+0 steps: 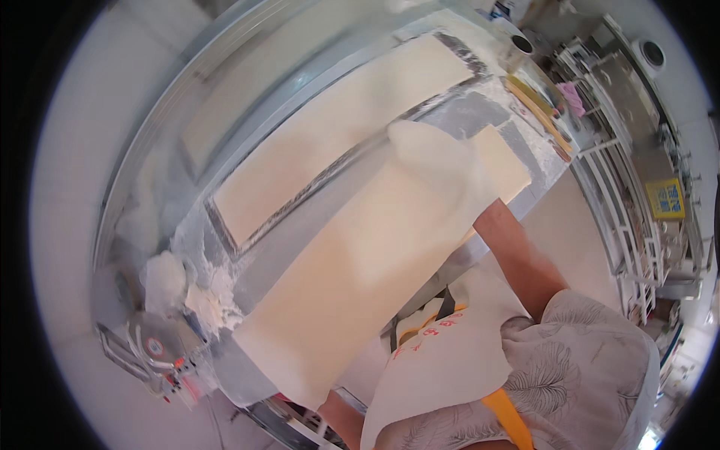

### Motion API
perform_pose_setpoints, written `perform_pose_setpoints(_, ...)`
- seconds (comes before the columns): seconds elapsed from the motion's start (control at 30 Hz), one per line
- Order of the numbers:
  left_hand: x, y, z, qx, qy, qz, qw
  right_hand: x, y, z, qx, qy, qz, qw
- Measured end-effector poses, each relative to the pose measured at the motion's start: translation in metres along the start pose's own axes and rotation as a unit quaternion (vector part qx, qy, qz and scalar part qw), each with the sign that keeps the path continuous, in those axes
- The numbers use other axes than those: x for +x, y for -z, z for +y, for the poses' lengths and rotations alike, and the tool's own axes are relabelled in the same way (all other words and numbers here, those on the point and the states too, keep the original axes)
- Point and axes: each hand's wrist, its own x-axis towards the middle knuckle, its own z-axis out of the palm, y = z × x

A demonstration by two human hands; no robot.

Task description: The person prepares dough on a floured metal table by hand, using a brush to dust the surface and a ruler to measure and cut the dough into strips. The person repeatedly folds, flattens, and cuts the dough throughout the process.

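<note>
A long, pale dough sheet (pixel 352 255) runs diagonally toward me, its far end lifted and curled over. My right forearm (pixel 529 262) rises to the sheet’s right edge, where the dough hides my right hand. My left forearm (pixel 341 416) reaches to the near end at the bottom, and that hand is also hidden under the dough. Another flat rectangle of dough (pixel 337 112) lies parallel behind, bordered by dark, floury margins. A further layer of dough (pixel 502 161) shows at the right, beneath the lifted sheet.
The floury steel worktop (pixel 270 281) has a clear raised panel along its back. A white bag and flour heap (pixel 214 296) sit at left, beside a metal machine (pixel 161 349). Wooden rods (pixel 536 105) and a cup (pixel 517 52) lie far right, near metal racks (pixel 600 187).
</note>
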Motion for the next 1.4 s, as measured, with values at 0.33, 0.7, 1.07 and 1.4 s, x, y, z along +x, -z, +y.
perform_pose_setpoints(0.33, 0.022, -0.049, 0.038, 0.042, -0.041, -0.069, 0.996, -0.044, 0.112, 0.024, 0.104, -0.037, 0.119, 0.987)
perform_pose_setpoints(0.7, 0.035, -0.055, 0.059, 0.050, -0.048, -0.092, 0.993, -0.018, 0.231, -0.042, -0.201, 0.117, 0.137, 0.963)
perform_pose_setpoints(1.07, 0.015, -0.052, 0.051, 0.054, -0.044, -0.089, 0.994, 0.011, 0.198, -0.077, 0.003, 0.095, 0.218, 0.971)
perform_pose_setpoints(1.4, 0.018, -0.061, 0.060, 0.052, -0.058, -0.099, 0.992, 0.011, 0.222, -0.090, -0.223, 0.139, 0.226, 0.938)
